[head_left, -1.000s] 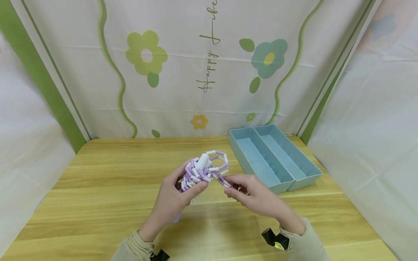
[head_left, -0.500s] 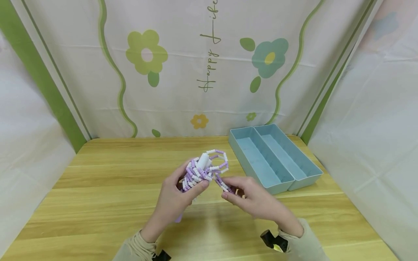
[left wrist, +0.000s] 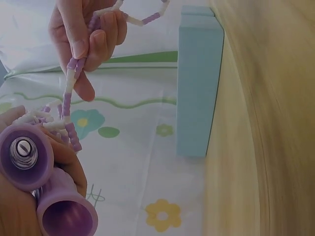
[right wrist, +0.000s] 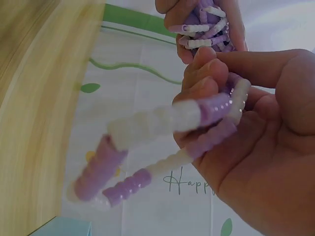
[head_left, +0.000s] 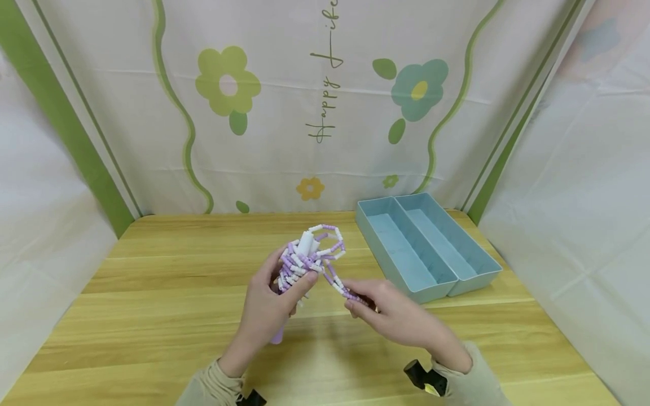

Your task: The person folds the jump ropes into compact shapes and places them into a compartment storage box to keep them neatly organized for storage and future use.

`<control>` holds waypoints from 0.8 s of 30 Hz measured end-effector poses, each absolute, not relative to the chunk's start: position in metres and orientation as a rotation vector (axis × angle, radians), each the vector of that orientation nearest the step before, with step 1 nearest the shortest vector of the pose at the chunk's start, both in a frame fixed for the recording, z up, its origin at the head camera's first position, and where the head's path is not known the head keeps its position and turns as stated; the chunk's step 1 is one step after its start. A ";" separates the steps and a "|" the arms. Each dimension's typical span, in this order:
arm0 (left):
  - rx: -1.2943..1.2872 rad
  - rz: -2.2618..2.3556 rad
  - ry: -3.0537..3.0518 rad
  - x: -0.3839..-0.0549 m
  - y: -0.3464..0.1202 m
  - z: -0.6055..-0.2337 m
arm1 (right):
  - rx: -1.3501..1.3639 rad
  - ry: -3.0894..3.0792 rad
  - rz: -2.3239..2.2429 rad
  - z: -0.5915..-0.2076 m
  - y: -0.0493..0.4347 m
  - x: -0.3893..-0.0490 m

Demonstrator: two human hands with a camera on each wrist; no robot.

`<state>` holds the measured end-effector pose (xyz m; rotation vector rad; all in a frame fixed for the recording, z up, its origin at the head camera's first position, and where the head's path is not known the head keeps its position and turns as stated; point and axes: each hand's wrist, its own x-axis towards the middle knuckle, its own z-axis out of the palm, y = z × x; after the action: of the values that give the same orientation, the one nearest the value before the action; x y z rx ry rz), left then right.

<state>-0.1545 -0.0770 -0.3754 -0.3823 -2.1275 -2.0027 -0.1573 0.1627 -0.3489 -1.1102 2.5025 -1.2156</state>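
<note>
A jump rope with purple and white beads (head_left: 291, 266) is bunched up in my left hand (head_left: 266, 301), which grips the coil together with both handles. White handle ends (head_left: 306, 243) stick up out of the coil. In the left wrist view, the hollow purple ends of the two handles (left wrist: 69, 216) face the camera. My right hand (head_left: 388, 313) pinches a doubled stretch of the beaded rope, which runs taut from the coil. From its palm a free loop of beads (right wrist: 128, 187) hangs in the right wrist view. Another loop (head_left: 339, 234) arches loosely above the coil.
Two long light-blue trays (head_left: 398, 245) stand side by side at the back right of the wooden table (head_left: 178, 293). Behind the table hangs a white curtain (head_left: 284, 135) with printed flowers.
The left hand has shifted slightly left and up with the coil. The right hand has gone a little lower, and the stretch of rope between the hands has grown longer.
</note>
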 end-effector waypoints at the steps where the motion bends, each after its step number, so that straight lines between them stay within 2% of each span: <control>1: -0.375 -2.004 -2.132 -0.154 -0.077 -0.376 | -1.117 2.504 -1.204 -0.349 0.162 -0.157; 9: -0.218 -2.021 -2.163 -0.155 -0.079 -0.377 | -1.212 2.514 -1.102 -0.352 0.153 -0.152; 24: -0.231 -1.958 -2.457 -0.159 -0.079 -0.382 | -1.196 2.572 -1.180 -0.338 0.168 -0.149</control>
<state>-0.1586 -0.0793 -0.3816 -0.2308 -2.4568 -1.9580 -0.1486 0.1685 -0.3384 -1.1960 2.5717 -1.1801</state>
